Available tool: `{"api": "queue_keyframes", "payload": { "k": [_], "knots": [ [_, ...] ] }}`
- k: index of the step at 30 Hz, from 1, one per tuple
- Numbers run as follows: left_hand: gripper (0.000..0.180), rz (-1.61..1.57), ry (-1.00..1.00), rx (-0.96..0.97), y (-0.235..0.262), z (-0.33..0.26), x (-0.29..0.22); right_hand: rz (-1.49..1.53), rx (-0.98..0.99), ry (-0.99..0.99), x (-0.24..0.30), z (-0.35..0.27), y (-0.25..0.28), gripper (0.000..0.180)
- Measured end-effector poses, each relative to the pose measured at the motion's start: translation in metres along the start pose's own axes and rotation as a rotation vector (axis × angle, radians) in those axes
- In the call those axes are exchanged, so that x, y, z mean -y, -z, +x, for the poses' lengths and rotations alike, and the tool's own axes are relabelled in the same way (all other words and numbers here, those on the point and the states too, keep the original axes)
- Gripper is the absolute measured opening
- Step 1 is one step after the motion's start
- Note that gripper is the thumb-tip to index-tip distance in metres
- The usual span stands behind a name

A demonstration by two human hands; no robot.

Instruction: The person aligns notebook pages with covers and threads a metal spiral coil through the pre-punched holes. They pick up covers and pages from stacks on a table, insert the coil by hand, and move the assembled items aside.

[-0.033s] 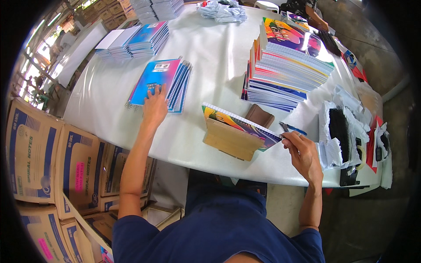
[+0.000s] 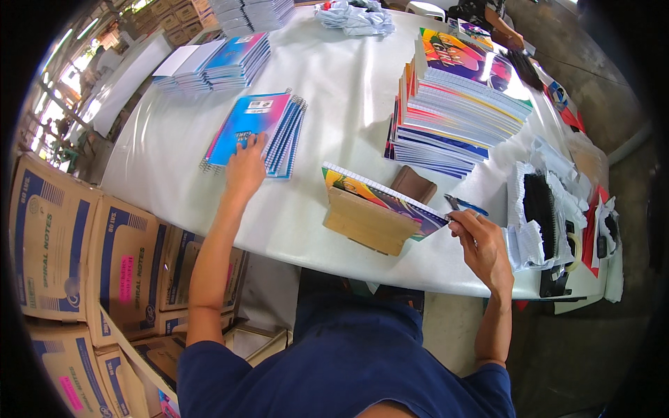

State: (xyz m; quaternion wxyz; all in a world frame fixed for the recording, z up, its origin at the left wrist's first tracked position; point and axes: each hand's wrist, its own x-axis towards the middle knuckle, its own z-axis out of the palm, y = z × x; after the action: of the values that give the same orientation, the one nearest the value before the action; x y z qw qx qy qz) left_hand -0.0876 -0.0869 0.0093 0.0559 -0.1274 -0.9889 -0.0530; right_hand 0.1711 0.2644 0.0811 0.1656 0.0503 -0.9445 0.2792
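My left hand (image 2: 245, 164) rests with its fingers spread on the blue and pink cover of a spiral notebook (image 2: 244, 125), the top one of a small fanned pile. My right hand (image 2: 481, 244) is closed in a pinch at the right corner of a colourful notebook (image 2: 380, 195). That notebook stands on its long side, tilted, with its row of punched holes upward and no coil visible along it. A tan board-like support (image 2: 369, 226) is in front of it, and a brown block (image 2: 414, 184) sits behind. Fine detail between my right fingertips is too small to make out.
A tall stack of colourful notebooks (image 2: 453, 104) stands beyond the block. Pliers (image 2: 463, 204) lie near my right hand. Black coils in white wrapping (image 2: 536, 216) and a tape roll (image 2: 574, 251) are at right. Blue notebooks (image 2: 237, 63) sit far left; cartons (image 2: 52, 237) flank the table.
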Motion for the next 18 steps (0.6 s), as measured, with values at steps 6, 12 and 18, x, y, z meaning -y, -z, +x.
{"api": "queue_keyframes", "payload": {
  "k": [6,12,18],
  "knots": [
    [0.047,-0.682,-0.191,-0.225,0.054,0.044,0.11,0.008,0.008,0.033,0.003,0.002,0.001,0.012],
    [0.043,-1.134,0.122,-0.026,0.117,0.063,0.133,0.011,0.022,-0.001,0.002,0.001,0.002,0.011],
    [0.041,-1.082,0.205,-0.095,0.118,0.077,0.155,0.031,0.042,-0.007,0.003,0.001,0.003,0.011]
  ]
}}
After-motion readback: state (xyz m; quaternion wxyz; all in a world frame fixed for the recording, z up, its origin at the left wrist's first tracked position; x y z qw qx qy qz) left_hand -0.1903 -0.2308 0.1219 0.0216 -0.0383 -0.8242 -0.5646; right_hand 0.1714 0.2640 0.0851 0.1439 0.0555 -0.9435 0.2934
